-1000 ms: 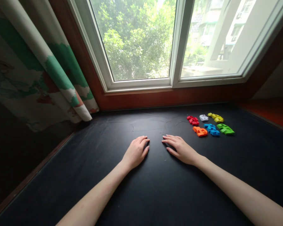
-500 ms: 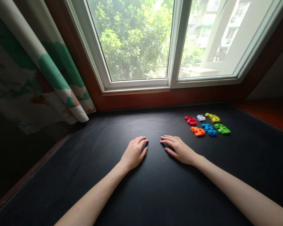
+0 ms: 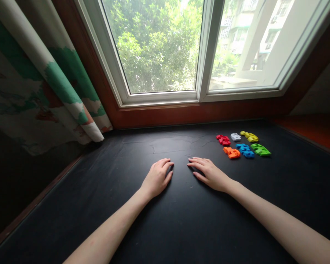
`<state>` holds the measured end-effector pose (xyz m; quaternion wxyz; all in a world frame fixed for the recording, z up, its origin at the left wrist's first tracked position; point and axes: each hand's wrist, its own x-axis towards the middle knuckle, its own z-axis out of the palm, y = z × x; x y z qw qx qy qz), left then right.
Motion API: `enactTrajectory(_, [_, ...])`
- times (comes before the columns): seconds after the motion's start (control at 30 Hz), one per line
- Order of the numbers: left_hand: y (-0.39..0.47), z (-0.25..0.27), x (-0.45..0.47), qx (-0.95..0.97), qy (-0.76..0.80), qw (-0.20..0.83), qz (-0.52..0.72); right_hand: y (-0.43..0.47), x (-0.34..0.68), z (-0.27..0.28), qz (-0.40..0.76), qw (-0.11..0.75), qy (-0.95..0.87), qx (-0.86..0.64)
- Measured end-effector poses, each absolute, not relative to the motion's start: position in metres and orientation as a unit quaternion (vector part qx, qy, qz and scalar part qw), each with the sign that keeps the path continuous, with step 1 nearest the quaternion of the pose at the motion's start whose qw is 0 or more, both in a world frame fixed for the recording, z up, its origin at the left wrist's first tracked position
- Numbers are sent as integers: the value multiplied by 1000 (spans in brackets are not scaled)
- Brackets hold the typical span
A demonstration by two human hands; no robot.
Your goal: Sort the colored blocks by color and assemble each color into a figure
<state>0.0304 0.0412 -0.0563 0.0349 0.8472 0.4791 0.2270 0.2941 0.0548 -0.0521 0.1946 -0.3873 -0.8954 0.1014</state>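
Observation:
My left hand (image 3: 158, 176) rests palm down on the black tabletop (image 3: 165, 227), fingers spread and holding nothing. Facing it across a small gap, my right hand (image 3: 207, 174) lies the same way, open, its fingertips on the surface. Beyond my right hand, to the right, are small plastic pieces in two loose rows. The front row has an orange piece (image 3: 232, 153), a blue piece (image 3: 245, 150) and a green piece (image 3: 260, 150). Behind them lie a red piece (image 3: 223, 140), a white piece (image 3: 235, 136) and a yellow piece (image 3: 249, 136). Neither hand touches them.
A white-framed window (image 3: 159, 99) stands behind the table, with a reddish wooden sill (image 3: 159, 116) below it. A patterned curtain (image 3: 68, 99) hangs at the left, its hem by the table's far left corner. A reddish wooden surface (image 3: 313, 134) borders the right side.

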Motion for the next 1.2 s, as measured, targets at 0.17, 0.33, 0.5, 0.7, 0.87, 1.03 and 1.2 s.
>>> enactTrajectory(0.17, [41,-56,31,845,477,37,238,55,295,-53,103,194,-895,-388])
enactTrajectory(0.33, [41,-56,31,847,476,36,234,55,294,-52,101,198,-895,-386])
enactTrajectory(0.5, [40,-56,30,846,476,35,236,55,294,-52,99,195,-896,-387])
enactTrajectory(0.7, [40,-56,30,847,476,34,235,54,294,-52,97,198,-895,-388])
enactTrajectory(0.87, [40,-55,31,846,477,36,235,54,294,-52,97,202,-894,-387])
enactTrajectory(1.03, [40,-54,31,844,482,39,234,53,293,-51,100,196,-894,-391])
enactTrajectory(1.2, [40,-54,31,845,483,33,226,54,293,-51,102,197,-894,-389])
